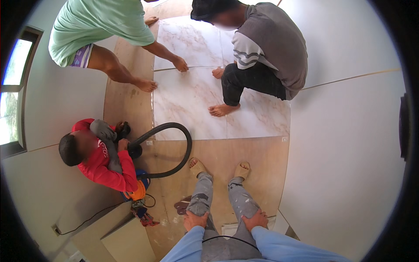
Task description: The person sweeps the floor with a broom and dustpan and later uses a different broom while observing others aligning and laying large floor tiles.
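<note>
My left hand (195, 220) rests on my left knee, over the grey, paint-spotted trousers (201, 192). On the other knee lies my right hand (255, 220). Neither holds a tool, and both lie against the trouser legs; some fingertips are hard to make out. Ahead of my feet stretch large white marbled tiles (187, 102) with brown veins. A person in a green shirt (98, 26) reaches one hand down to a tile joint. Another, in a grey shirt (277, 50), squats barefoot on the tiles. At the left, a person in red (104, 163) holds a black vacuum hose (188, 146).
The hose loops over bare brown floor (259, 161) towards an orange-and-blue vacuum cleaner (137, 190). Its cord runs near a wall outlet (56, 229). Dark slippers (182, 205) lie beside my left leg. Flat boards (128, 242) lie at lower left, below a window (13, 94).
</note>
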The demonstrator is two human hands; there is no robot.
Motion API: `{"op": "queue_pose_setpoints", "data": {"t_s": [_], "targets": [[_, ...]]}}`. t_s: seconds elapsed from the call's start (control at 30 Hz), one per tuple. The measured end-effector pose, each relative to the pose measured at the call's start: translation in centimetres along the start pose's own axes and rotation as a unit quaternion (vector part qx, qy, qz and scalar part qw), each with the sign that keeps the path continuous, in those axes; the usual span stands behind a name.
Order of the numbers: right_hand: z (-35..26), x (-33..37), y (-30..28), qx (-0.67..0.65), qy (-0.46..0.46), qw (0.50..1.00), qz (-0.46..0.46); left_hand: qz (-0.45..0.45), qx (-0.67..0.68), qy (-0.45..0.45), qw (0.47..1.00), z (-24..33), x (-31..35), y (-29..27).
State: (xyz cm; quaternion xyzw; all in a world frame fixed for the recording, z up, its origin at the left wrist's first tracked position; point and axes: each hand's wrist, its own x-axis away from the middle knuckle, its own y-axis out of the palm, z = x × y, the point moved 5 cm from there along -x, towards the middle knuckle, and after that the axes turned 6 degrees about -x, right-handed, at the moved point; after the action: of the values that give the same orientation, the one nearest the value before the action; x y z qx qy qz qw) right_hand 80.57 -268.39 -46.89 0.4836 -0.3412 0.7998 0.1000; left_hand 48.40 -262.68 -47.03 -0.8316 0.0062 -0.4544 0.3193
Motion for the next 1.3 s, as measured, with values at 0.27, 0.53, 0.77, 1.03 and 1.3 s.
{"op": "queue_pose_setpoints", "data": {"t_s": [0.27, 0.53, 0.77, 1.03, 1.3], "targets": [[-0.31, 0.17, -0.13, -0.005, -0.002, 1.000, 0.003, -0.001, 0.001, -0.004, 1.000, -0.24, -0.11, -0.04], [-0.29, -0.20, 0.17, -0.001, -0.005, 1.000, 0.010, -0.008, -0.004, -0.005, 1.000, -0.03, -0.18, -0.20], [-0.32, 0.07, -0.12, -0.001, -0.005, 1.000, 0.008, -0.008, -0.007, -0.005, 1.000, -0.09, -0.21, -0.06], [-0.31, 0.09, -0.20, -0.003, -0.003, 1.000, -0.001, -0.014, -0.010, -0.007, 1.000, 0.01, -0.18, 0.00], [-0.35, -0.01, -0.11, -0.002, -0.005, 1.000, 0.005, 0.001, -0.008, 0.003, 1.000, 0.06, -0.25, 0.04]]}}
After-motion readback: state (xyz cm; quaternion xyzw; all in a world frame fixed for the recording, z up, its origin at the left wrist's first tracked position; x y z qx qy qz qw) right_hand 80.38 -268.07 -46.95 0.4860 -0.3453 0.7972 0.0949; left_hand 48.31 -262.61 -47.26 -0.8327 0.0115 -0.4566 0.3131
